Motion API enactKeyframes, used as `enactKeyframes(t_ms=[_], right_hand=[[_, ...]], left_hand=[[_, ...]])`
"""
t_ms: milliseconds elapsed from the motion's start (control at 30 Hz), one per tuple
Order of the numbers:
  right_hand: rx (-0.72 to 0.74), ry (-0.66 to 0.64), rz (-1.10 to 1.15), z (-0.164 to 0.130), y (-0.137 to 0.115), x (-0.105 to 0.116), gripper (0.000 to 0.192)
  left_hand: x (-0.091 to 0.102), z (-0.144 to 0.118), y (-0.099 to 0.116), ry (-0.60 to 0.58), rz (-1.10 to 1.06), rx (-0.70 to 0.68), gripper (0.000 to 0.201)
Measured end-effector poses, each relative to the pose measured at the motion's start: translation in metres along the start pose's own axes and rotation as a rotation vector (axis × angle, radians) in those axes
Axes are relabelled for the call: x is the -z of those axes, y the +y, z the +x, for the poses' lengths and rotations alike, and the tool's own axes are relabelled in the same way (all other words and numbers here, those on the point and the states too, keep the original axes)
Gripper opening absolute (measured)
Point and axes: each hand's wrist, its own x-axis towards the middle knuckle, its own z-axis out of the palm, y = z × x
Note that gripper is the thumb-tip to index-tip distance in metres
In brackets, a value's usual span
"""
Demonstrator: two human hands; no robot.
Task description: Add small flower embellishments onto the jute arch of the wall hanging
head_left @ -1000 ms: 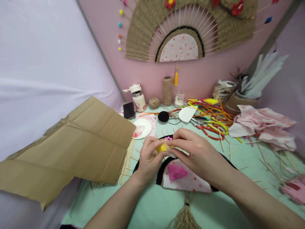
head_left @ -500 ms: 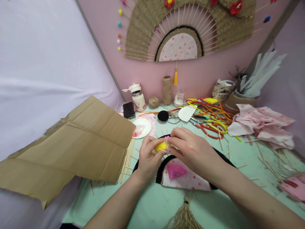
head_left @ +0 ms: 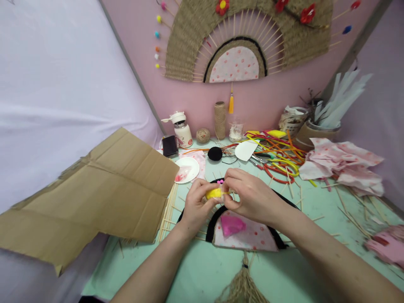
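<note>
Yellow fuzzy pompom [head_left: 213,193], small and round, sits pinched between both hands above the middle of the mint-green table [head_left: 202,273]. Far left, a big sheet of brown corrugated cardboard [head_left: 91,198] overhangs the table edge, with a row of thin bamboo skewers [head_left: 168,210] lying just beside it. Behind those stand a white flask with a pale lid [head_left: 182,129] and a small white paper plate [head_left: 187,169]. The left hand [head_left: 196,207] closes its fingers on the pompom from below and from the left; the right hand [head_left: 249,195] meets it from the other side, thumb and forefinger clamped on the same pompom, so the two hands touch. Under them lies a half-round fan piece of dotted pink fabric edged in black [head_left: 249,235], a bright pink scrap [head_left: 232,225] resting on it. Further right sprawls a tangle of red, orange and yellow pipe cleaners [head_left: 279,158], then a crumpled heap of pink dotted cloth [head_left: 344,164].
</note>
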Motion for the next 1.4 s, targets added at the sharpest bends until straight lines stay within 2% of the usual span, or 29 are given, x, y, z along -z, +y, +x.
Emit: enactKeyframes(t_ms=[167, 267, 400, 533, 633, 700, 767, 833, 867, 933, 1000, 1033, 1200, 1300, 1400], right_hand=[[-0.203, -0.052, 0.378, 0.003, 0.006, 0.005, 0.006], [-0.335, 0.012, 0.569, 0.005, 0.012, 0.011, 0.004], [-0.489, 0.139, 0.638, 0.006, 0.016, 0.026, 0.013], [-0.517, 0.212, 0.671, 0.006, 0.019, 0.038, 0.021], [-0.495, 0.219, 0.674, 0.005, 0.019, 0.039, 0.021], [-0.488, 0.21, 0.672, 0.006, 0.017, 0.035, 0.019], [-0.484, 0.192, 0.679, 0.007, 0.015, 0.029, 0.018], [-0.453, 0.146, 0.679, 0.007, 0.011, 0.021, 0.015], [-0.425, 0.116, 0.665, 0.007, 0.009, 0.017, 0.013], [-0.354, 0.06, 0.611, 0.007, 0.005, 0.008, 0.011], [-0.307, 0.037, 0.555, 0.006, 0.0, 0.001, 0.011], [-0.297, 0.04, 0.534, 0.006, -0.002, -0.001, 0.012], [-0.235, 0.03, 0.425, 0.003, -0.009, -0.006, 0.014], [-0.175, 0.019, 0.379, 0.002, -0.007, -0.002, 0.016], [-0.181, 0.071, 0.337, 0.001, -0.003, 0.007, 0.021]], left_hand=[[0.003, 0.002, -0.007, 0.01, 0.042, -0.043, 0.022], [0.004, 0.004, -0.01, 0.051, 0.059, -0.032, 0.022], [0.013, 0.011, -0.014, 0.17, 0.097, 0.026, 0.019], [0.03, 0.021, -0.035, 0.286, 0.343, 0.07, 0.024], [0.041, 0.025, -0.051, 0.276, 0.538, 0.155, 0.029], [0.042, 0.026, -0.051, 0.232, 0.585, 0.188, 0.034], [0.037, 0.025, -0.04, 0.29, 0.579, 0.189, 0.034], [0.026, 0.021, -0.021, 0.285, 0.378, 0.164, 0.03], [0.02, 0.019, -0.011, 0.205, 0.181, 0.188, 0.029], [0.009, 0.013, 0.006, -0.017, -0.291, 0.346, 0.038], [0.001, 0.008, 0.016, -0.119, -0.644, 0.51, 0.049], [-0.001, 0.007, 0.018, -0.139, -0.739, 0.57, 0.049], [-0.001, 0.005, 0.014, -0.175, -0.925, 0.743, 0.038], [0.0, 0.007, 0.011, -0.127, -0.973, 0.791, 0.037], [-0.001, 0.008, 0.011, -0.07, -0.995, 0.812, 0.039]])
